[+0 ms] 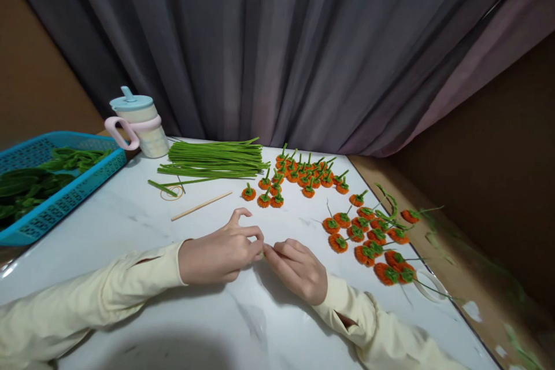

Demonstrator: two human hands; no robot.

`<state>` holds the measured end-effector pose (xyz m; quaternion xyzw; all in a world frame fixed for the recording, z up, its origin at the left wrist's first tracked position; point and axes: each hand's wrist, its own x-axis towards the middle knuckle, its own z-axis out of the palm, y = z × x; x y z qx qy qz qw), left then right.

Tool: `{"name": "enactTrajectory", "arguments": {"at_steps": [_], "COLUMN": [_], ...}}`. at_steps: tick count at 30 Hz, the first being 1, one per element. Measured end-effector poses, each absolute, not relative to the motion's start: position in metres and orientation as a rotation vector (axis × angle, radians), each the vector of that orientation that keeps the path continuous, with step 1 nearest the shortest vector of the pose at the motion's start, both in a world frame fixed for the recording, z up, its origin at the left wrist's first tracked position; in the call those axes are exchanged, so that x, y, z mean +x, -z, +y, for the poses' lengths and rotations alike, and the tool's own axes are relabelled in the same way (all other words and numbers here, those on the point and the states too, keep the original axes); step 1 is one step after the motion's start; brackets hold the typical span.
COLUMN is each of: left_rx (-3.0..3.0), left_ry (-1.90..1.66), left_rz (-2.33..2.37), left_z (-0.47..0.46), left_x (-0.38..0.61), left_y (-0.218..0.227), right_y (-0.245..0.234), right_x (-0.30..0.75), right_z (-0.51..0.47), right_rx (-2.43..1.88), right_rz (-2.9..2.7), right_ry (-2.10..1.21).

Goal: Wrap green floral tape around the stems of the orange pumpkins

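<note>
My left hand [221,253] and my right hand [298,269] meet fingertip to fingertip low on the white marble table [182,312]. Both pinch a tiny piece between them; it is too small to name, with only a hint of green showing. Cream sleeves cover both wrists. A bundle of green pipe cleaners [214,159] lies at the back. Small orange pipe-cleaner pumpkins with green stems [303,176] sit beyond my hands, and more of these pumpkins [373,240] lie to the right.
A blue plastic basket [65,193] with green pieces stands at the left. A lidded cup with a pink handle [139,124] is behind it. A wooden stick [202,206] and a rubber band [172,192] lie near the bundle. A grey curtain hangs behind.
</note>
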<state>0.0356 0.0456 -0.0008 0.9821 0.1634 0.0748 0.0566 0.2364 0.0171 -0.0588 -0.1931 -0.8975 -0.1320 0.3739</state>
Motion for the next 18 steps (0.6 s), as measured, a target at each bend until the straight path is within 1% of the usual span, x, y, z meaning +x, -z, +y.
{"name": "enactTrajectory", "arguments": {"at_steps": [4,9,14,18], "left_rx": [2.954,3.132,3.304,3.346], "left_ry": [-0.252,-0.439,-0.494,-0.564], "left_rz": [0.501,0.547,0.59,0.567], "left_z": [0.048,0.048,0.044,0.044], "left_x": [0.035,0.038,0.042,0.043], "left_y": [0.005,0.014,0.01,0.008], "right_y": [0.055,0.063,0.065,0.064], "right_x": [0.238,0.237,0.236,0.236], "right_z": [0.018,0.019,0.019,0.018], "right_rx": [-0.404,-0.487,-0.597,-0.611], "right_rz": [-2.333,-2.303,-2.282,-2.284], "right_ry": [0.403,0.351,0.304,0.351]}}
